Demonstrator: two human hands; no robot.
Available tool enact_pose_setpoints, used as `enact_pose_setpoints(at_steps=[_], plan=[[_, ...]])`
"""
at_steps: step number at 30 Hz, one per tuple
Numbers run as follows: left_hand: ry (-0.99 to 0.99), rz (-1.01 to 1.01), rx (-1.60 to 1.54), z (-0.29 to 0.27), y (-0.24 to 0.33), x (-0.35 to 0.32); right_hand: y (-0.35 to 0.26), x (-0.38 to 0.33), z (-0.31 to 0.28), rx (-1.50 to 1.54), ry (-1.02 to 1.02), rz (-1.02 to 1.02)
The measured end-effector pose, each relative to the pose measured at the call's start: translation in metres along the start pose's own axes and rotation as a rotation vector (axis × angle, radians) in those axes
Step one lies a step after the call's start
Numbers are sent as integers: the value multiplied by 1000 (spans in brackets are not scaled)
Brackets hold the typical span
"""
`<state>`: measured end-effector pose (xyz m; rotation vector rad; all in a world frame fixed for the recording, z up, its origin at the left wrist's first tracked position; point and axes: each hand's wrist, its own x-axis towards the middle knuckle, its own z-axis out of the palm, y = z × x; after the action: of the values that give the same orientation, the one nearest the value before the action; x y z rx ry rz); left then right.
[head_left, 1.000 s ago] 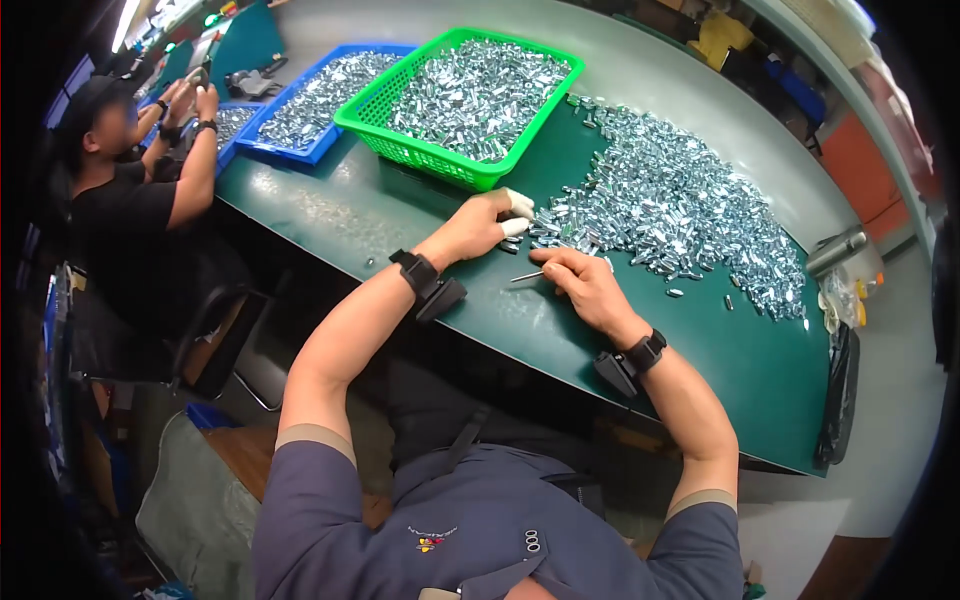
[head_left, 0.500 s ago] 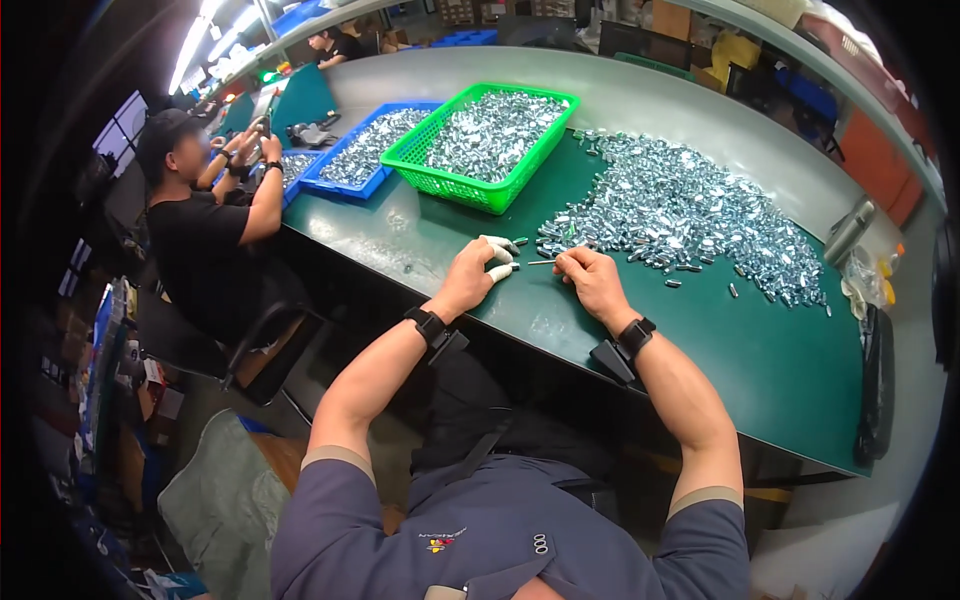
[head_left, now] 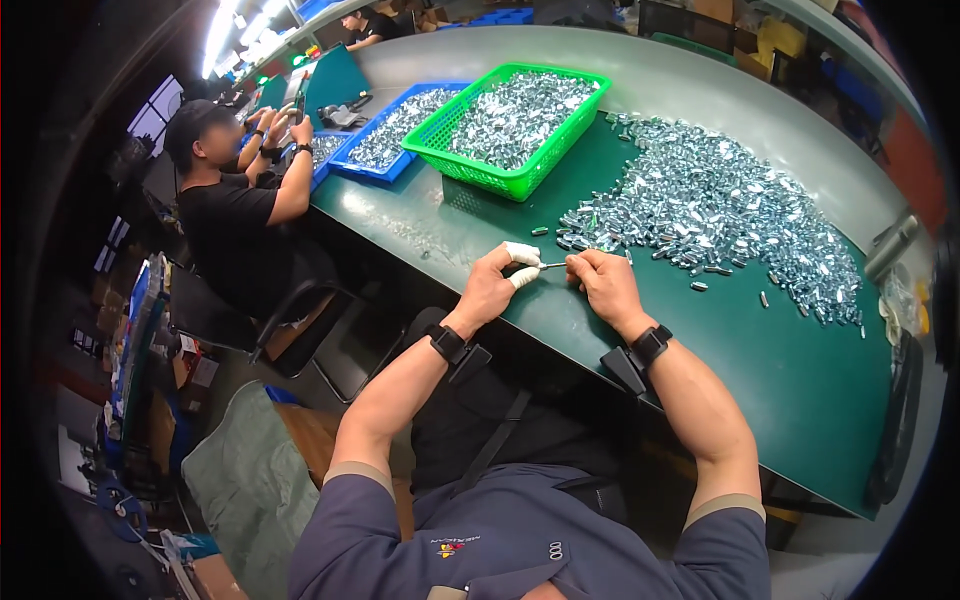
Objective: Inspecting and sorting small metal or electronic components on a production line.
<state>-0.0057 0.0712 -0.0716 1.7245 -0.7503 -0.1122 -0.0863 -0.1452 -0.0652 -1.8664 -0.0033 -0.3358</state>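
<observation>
My left hand [head_left: 490, 287], with white covers on its thumb and a finger, is closed in a pinch on a small shiny metal piece [head_left: 541, 266]. Close by on the right, my right hand [head_left: 607, 286] grips a thin metal rod [head_left: 556, 265] between thumb and fingers. The rod's left end meets the small piece; whether it goes inside cannot be made out. Both hands are over the near edge of the green tabletop [head_left: 690, 340]. Beyond them spreads a wide heap of small silvery metal pieces [head_left: 720, 200], and one loose piece [head_left: 540, 231] lies left of it.
A green perforated basket [head_left: 520, 185] full of metal pieces stands behind my left hand. Left of it are blue trays [head_left: 372, 168] of similar pieces. A co-worker [head_left: 235, 200] sits at the left. A grey bottle-like cylinder [head_left: 890, 248] and plastic bags stand at the right edge.
My hands have come closer together, and the rod's end now meets the piece in my left fingers. The whole view has shifted, so the table appears further right.
</observation>
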Motion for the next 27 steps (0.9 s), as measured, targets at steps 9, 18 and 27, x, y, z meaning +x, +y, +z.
enact_pose_setpoints(at_steps=[9, 18, 27], plan=[[-9, -37, 58, 6, 23, -7, -5, -1, -2, -86, -59, 32], [-199, 58, 30, 1, 12, 13, -15, -8, -1, -222, -98, 66], [-250, -46, -13, -11, 17, 21, -25, -4, 1, -92, 12, 68]])
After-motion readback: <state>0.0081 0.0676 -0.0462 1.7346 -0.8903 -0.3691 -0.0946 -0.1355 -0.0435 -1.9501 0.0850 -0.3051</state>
